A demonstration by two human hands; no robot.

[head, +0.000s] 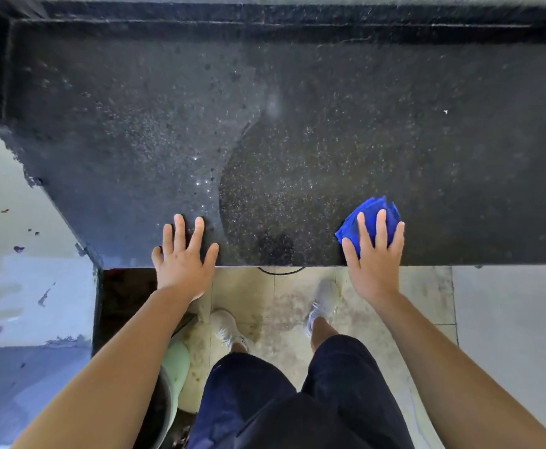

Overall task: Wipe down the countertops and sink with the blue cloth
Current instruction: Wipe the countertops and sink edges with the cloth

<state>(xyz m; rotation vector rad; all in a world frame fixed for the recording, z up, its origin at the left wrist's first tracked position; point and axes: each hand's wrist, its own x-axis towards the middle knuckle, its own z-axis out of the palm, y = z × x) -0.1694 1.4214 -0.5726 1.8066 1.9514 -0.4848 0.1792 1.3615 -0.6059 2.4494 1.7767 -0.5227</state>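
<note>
Dark speckled stone countertop [297, 124] — glossy wet film on its left half with a curved edge, duller grain on the right. Right hand [375, 260], fingers straight and spread, presses the folded blue cloth [370, 218] flat near the front edge. Left hand [182, 257] rests flat, fingers splayed, holding nothing.

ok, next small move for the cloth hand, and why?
Probably slide the right hand and blue cloth leftward along the countertop front edge: it presses the cloth flat, and a hazy, speckled patch lies beyond a curved line toward the left hand.
</note>
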